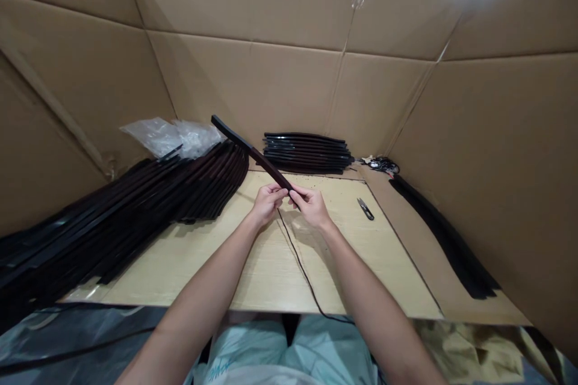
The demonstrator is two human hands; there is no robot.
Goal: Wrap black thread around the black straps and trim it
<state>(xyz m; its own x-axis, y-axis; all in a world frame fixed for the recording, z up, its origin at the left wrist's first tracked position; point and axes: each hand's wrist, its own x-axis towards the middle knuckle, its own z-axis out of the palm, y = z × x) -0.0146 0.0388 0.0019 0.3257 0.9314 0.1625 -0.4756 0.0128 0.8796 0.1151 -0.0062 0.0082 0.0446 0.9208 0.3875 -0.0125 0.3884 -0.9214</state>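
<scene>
Left forearm (198, 307) rises from bottom left, right forearm (379, 307) from bottom right, both bare, converging toward middle of frame. Left hand (268, 204) and right hand (313, 206) just beside each other, just below frame centre, both curled in grip, wrists slightly bent.

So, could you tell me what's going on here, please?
A person holds a long, dark, slightly curved strip in both hands, the left hand and right hand close together near its lower end. A thin black cord runs from near the hands over the edge of the pale board. A large heap of similar strips lies to the left, a smaller stack behind, and thread snips lie on the board.
</scene>
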